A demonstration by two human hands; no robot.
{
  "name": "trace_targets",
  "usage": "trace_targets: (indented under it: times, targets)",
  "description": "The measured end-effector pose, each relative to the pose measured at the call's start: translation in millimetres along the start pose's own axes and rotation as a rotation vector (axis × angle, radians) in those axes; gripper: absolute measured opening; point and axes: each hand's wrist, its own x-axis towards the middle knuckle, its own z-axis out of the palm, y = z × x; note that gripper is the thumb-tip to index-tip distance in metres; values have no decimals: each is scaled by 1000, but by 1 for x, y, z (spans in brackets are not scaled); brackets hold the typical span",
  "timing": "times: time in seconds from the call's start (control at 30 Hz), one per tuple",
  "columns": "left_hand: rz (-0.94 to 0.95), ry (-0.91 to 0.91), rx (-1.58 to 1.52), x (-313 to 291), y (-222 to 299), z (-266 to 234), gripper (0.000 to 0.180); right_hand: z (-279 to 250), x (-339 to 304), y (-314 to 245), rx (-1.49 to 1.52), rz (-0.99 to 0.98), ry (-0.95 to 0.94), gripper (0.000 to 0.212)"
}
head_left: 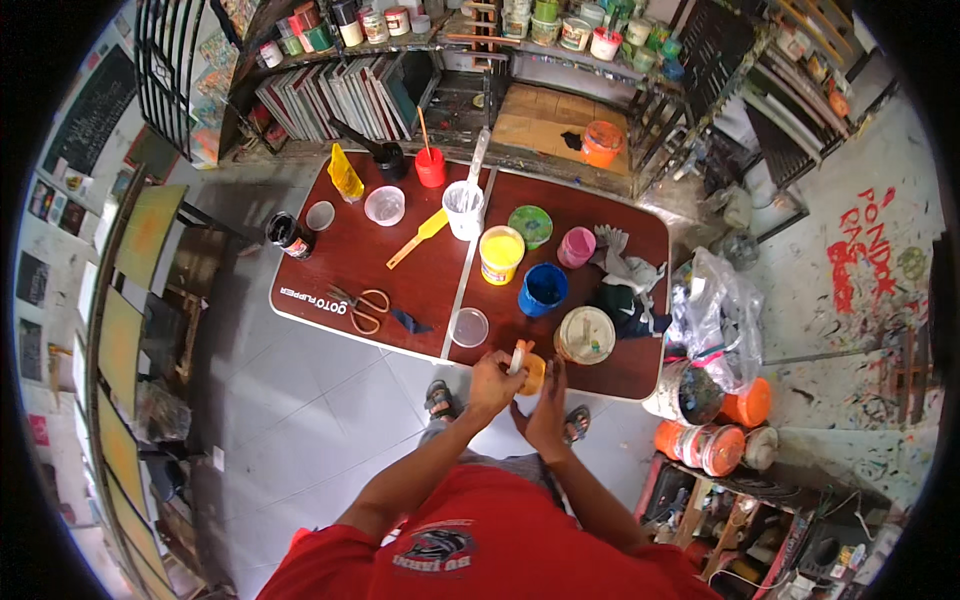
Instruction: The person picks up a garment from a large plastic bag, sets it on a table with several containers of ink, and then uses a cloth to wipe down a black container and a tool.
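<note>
At the table's front edge, my left hand [492, 385] pinches a small pale lid [517, 358] smeared with orange, tilted on edge. Just beneath it is a small orange paint jar [534, 374]. My right hand [545, 415] cups this jar from the right, its fingers along the side and its thumb towards me. Part of the jar is hidden by the hands. Close by are a clear round lid [470, 327], a tub with a whitish lid [586, 335], a blue paint tub [543, 290] and an uncovered yellow paint tub [501, 255].
On the dark red table [400, 320] are scissors [368, 311], a yellow-handled brush [418, 239], a white bucket [463, 210] with a stirring stick, a pink cup [577, 247], a green-lidded tub [530, 227] and crumpled rags [630, 290]. Paint-jar shelves stand behind; buckets [700, 446] stand right.
</note>
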Motion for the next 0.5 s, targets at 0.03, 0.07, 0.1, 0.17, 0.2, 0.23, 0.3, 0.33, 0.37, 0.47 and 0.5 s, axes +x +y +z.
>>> trace_targets:
  times: [0.03,0.07,0.1,0.17,0.2,0.23,0.3,0.33,0.37,0.47,0.5]
  targets:
    - [151,-9,11,2,-17,-7,22,27,23,-20,82,-24,165,79]
    - [312,27,153,-4,8,-16,22,36,33,-18,54,1,175,77]
    - [478,64,311,-16,40,-31,21,48,43,-19,40,32,196,75]
    - [463,-13,268,-22,72,-59,29,64,59,-35,122,81,196,71]
    - [435,-76,338,-24,82,-75,28,66,62,-44,198,112,170,69]
    - [407,-142,408,-22,91,-90,27,67,65,-53,274,144,145,67]
    - [317,-206,276,-19,98,-117,31,65,72,-74,512,192,191,61]
    - [269,-243,211,-14,100,-127,32,62,72,-71,405,94,245,59]
    - [259,-265,232,-2,102,-141,33,60,73,-73,387,74,241,53]
    - [297,-47,-11,50,37,-155,32,51,67,-85,429,121,23,41]
    - [252,-36,-18,68,24,-154,34,49,70,-88,454,145,-72,38]
